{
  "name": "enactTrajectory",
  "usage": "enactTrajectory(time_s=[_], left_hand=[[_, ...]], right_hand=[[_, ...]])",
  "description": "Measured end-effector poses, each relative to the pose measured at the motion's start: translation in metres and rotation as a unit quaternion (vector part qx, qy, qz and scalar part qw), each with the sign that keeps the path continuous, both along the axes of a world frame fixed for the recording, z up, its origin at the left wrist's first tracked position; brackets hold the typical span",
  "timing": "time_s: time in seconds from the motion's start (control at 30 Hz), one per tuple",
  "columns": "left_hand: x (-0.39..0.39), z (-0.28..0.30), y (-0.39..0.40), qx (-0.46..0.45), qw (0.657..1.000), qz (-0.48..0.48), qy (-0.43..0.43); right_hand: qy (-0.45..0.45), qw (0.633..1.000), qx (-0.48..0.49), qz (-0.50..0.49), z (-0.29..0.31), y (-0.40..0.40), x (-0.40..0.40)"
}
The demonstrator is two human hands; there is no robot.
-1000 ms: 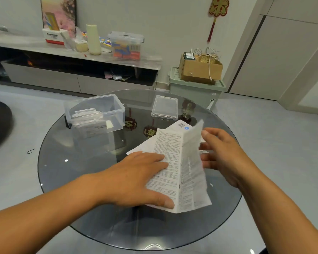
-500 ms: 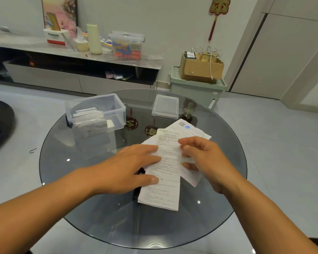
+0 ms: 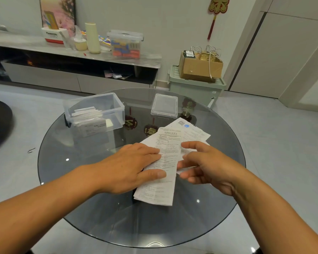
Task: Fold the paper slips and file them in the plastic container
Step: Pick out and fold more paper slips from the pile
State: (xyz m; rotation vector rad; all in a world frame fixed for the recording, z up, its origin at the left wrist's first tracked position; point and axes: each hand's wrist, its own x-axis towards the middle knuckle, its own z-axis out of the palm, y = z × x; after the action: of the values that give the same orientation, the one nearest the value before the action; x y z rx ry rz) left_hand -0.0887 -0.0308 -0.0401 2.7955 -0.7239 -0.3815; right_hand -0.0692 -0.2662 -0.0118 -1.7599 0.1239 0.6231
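From the head view, a round dark glass surface (image 3: 92,208) carries everything in play. The left hand (image 3: 130,167) lies flat, palm down, fingers straight and spread, pressing on the left part of a folded printed slip (image 3: 162,189) that lies on the surface in the middle. The thumb rests across the slip's near half. The right hand (image 3: 206,164) sits at the slip's right edge with fingers loosely bent; its fingertips touch the paper, but I cannot tell whether they pinch it or only rest there. Under the slip's far end lies a second slip (image 3: 193,131) with a blue round mark and a square code, fanned out to the right.

The clear plastic container (image 3: 94,112) stands open at the far left of the surface, well apart from the hands, with a row of folded slips (image 3: 88,114) standing inside. Its lid (image 3: 164,105) lies flat at the far middle of the surface, just beyond the second slip.

Behind, a cardboard box (image 3: 198,68) sits on a green bin (image 3: 195,87) by the wall.
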Motion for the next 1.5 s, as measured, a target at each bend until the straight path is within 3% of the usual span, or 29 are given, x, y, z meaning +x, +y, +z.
enactTrajectory(time_s=[0.1, 0.2, 0.37, 0.47, 0.57, 0.63, 0.73, 0.87, 1.07, 1.17, 1.27, 1.37, 1.5], left_hand=[[0.002, 0.0, 0.001, -0.024, 1.0, -0.001, -0.003], [0.002, -0.001, 0.003, -0.042, 0.999, 0.002, -0.005], [0.003, 0.004, 0.005, -0.091, 0.995, 0.027, 0.003], [0.004, 0.006, 0.013, -0.15, 0.985, 0.077, 0.037], [0.004, 0.01, 0.017, -0.265, 0.954, 0.11, 0.088], [0.006, 0.012, 0.017, -0.296, 0.94, 0.121, 0.119], [0.01, 0.007, 0.012, -0.307, 0.934, 0.148, 0.105], [0.015, -0.011, -0.006, -0.33, 0.919, 0.215, 0.019], [0.024, -0.03, -0.013, -0.276, 0.928, 0.239, -0.073], [0.025, -0.027, -0.01, -0.208, 0.954, 0.187, -0.108], [0.028, -0.024, -0.003, -0.097, 0.982, 0.069, -0.15], [0.033, -0.019, 0.0, -0.029, 0.98, -0.014, -0.194], [0.042, -0.014, -0.004, 0.016, 0.968, -0.05, -0.244]], right_hand=[[-0.096, 0.986, -0.08, 0.106, -0.004, -0.002, -0.001], [-0.213, 0.936, -0.201, 0.193, -0.011, -0.002, -0.004], [-0.358, 0.854, -0.349, 0.147, -0.026, 0.011, -0.004], [-0.366, 0.876, -0.298, 0.102, -0.027, 0.011, 0.002], [-0.291, 0.923, -0.243, 0.061, -0.032, 0.004, 0.008], [-0.243, 0.947, -0.207, 0.043, -0.035, 0.002, 0.01], [-0.228, 0.95, -0.212, 0.024, -0.039, 0.005, 0.013], [-0.251, 0.924, -0.287, -0.018, -0.042, 0.015, 0.011], [-0.264, 0.898, -0.346, -0.069, -0.046, 0.019, 0.012], [-0.302, 0.894, -0.318, -0.092, -0.047, 0.013, 0.016], [-0.36, 0.883, -0.303, 0.006, -0.048, 0.009, 0.018], [-0.327, 0.882, -0.303, 0.151, -0.043, 0.007, 0.014], [-0.371, 0.833, -0.362, 0.195, -0.035, 0.006, 0.013]])
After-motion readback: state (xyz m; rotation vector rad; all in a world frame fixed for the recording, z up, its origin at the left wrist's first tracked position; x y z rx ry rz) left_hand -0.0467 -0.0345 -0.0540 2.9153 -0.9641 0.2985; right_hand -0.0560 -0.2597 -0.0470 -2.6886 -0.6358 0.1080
